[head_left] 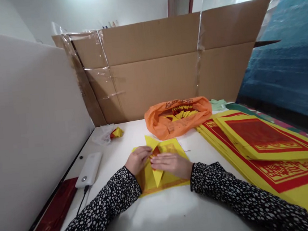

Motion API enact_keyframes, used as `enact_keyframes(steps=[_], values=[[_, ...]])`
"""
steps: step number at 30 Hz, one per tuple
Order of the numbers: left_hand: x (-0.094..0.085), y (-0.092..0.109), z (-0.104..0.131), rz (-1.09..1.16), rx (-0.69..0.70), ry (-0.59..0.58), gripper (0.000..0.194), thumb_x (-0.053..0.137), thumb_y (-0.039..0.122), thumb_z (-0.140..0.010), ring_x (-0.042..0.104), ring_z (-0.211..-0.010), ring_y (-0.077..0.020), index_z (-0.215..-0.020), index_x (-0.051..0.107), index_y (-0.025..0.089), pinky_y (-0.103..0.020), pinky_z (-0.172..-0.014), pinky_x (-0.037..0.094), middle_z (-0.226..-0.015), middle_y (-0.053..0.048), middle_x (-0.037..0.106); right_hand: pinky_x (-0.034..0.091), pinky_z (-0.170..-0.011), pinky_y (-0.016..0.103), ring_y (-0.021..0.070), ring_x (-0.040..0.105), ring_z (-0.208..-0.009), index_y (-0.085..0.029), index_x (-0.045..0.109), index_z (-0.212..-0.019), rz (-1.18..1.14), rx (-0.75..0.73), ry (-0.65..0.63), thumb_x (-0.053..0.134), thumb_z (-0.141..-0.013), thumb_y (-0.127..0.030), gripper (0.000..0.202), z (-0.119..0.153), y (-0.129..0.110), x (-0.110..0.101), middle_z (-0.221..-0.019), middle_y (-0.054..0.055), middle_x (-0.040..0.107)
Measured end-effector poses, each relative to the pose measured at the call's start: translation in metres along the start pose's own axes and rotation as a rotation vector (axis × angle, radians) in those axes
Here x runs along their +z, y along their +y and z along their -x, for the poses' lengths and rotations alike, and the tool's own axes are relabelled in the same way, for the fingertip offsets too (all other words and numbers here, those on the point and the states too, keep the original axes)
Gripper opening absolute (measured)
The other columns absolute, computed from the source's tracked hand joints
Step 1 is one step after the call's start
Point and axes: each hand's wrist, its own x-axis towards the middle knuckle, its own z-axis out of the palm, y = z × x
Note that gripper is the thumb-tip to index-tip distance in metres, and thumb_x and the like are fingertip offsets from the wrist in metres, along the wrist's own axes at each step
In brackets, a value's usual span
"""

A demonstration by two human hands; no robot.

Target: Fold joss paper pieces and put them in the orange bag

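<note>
A folded yellow and red paper piece (157, 177) with pointed ends stands out between my two hands, over a flat yellow sheet (177, 183) on the white table. My left hand (139, 159) pinches its upper left side near the red part. From the right, my right hand (172, 164) lies against the folded piece, its fingers together and pressed on the red and yellow surface. Both thumbs are mostly hidden.
An orange bag (166, 129) with folded yellow and red pieces sits behind my hands. Stacked printed sheets (267, 137) lie right. A white power bank (89, 169), a dark red phone (55, 210) and a plastic-wrapped piece (117, 133) are left. Cardboard (152, 72) stands behind.
</note>
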Motion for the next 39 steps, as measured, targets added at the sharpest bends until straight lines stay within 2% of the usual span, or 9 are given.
enact_keyframes(steps=[4, 10, 14, 19, 21, 24, 27, 31, 39], values=[[0.019, -0.013, 0.029, -0.033, 0.007, -0.22, 0.028, 0.048, 0.012, -0.086, 0.06, -0.119, -0.0217, -0.102, 0.07, 0.018, -0.038, -0.105, 0.046, -0.119, -0.013, 0.068, 0.038, -0.112, 0.034, 0.0143, 0.047, -0.132, -0.018, 0.056, -0.133, 0.046, -0.049, -0.135, 0.041, -0.1, -0.014, 0.037, 0.021, 0.0, 0.025, -0.137, 0.006, 0.057], [0.027, -0.001, 0.039, -0.053, -0.153, -0.26, 0.025, 0.053, 0.023, -0.09, 0.051, -0.129, -0.0229, -0.112, 0.064, 0.019, -0.043, -0.113, 0.036, -0.133, -0.013, 0.06, 0.045, -0.106, 0.034, 0.016, 0.057, -0.122, -0.018, 0.061, -0.127, -0.14, 0.02, -0.086, 0.043, -0.099, -0.015, 0.034, 0.032, -0.008, 0.02, -0.13, 0.005, 0.063], [0.025, 0.001, 0.042, -0.088, -0.13, -0.335, 0.038, 0.055, 0.022, -0.089, 0.041, -0.137, -0.0244, -0.126, 0.055, 0.023, -0.053, -0.118, 0.016, -0.142, -0.01, 0.052, 0.055, -0.088, 0.032, 0.0158, 0.07, -0.095, -0.021, 0.07, -0.11, -0.412, 0.341, 0.103, 0.053, -0.095, -0.019, 0.023, 0.023, -0.009, 0.023, -0.107, 0.003, 0.074], [0.013, 0.0, 0.034, -0.009, -0.163, -0.352, 0.032, 0.056, 0.019, -0.08, 0.054, -0.124, -0.0264, -0.112, 0.061, 0.022, -0.051, -0.118, 0.017, -0.121, -0.006, 0.066, 0.055, -0.077, 0.031, 0.0178, 0.069, -0.082, -0.017, 0.067, -0.096, -0.64, 0.699, 0.277, 0.064, -0.082, -0.014, 0.015, 0.002, -0.001, 0.033, -0.086, 0.004, 0.071], [0.01, 0.001, 0.027, 0.054, -0.23, -0.31, 0.015, 0.051, 0.024, -0.086, 0.064, -0.106, -0.0228, -0.091, 0.065, 0.022, -0.046, -0.116, 0.024, -0.097, -0.001, 0.072, 0.055, -0.076, 0.031, 0.0177, 0.067, -0.08, -0.017, 0.064, -0.1, -0.587, 0.718, 0.301, 0.064, -0.081, -0.012, 0.02, 0.0, 0.001, 0.035, -0.084, 0.003, 0.067], [0.013, 0.001, 0.017, 0.112, -0.362, -0.184, 0.024, 0.055, 0.035, -0.088, 0.068, -0.09, -0.0211, -0.071, 0.063, 0.02, -0.037, -0.099, 0.045, -0.082, -0.001, 0.073, 0.055, -0.077, 0.033, 0.0176, 0.064, -0.082, -0.019, 0.061, -0.105, -0.399, 0.658, 0.318, 0.062, -0.082, -0.009, 0.025, 0.001, -0.003, 0.033, -0.091, 0.004, 0.064], [0.021, 0.0, 0.013, 0.118, -0.435, -0.082, 0.019, 0.067, 0.035, -0.08, 0.069, -0.089, -0.0216, -0.068, 0.065, 0.02, -0.032, -0.083, 0.052, -0.093, -0.004, 0.075, 0.052, -0.09, 0.039, 0.0208, 0.061, -0.102, -0.019, 0.06, -0.113, -0.098, 0.521, 0.255, 0.054, -0.087, -0.006, 0.029, 0.006, -0.017, 0.031, -0.112, 0.01, 0.062], [0.026, -0.003, 0.015, 0.056, -0.416, -0.06, 0.014, 0.069, 0.031, -0.078, 0.068, -0.098, -0.0232, -0.068, 0.068, 0.021, -0.036, -0.089, 0.051, -0.108, -0.005, 0.074, 0.039, -0.109, 0.043, 0.027, 0.042, -0.134, -0.01, 0.052, -0.132, 0.227, 0.374, 0.048, 0.054, -0.093, -0.017, 0.039, 0.016, -0.043, 0.043, -0.139, 0.015, 0.052], [0.025, -0.01, 0.013, 0.093, -0.387, -0.05, 0.02, 0.067, 0.034, -0.078, 0.066, -0.106, -0.026, -0.064, 0.062, 0.021, -0.043, -0.096, 0.05, -0.113, -0.009, 0.072, 0.028, -0.118, 0.045, 0.0305, 0.024, -0.144, 0.001, 0.034, -0.145, 0.353, 0.47, -0.026, 0.055, -0.092, -0.048, 0.075, 0.025, -0.074, 0.068, -0.153, 0.022, 0.031]])
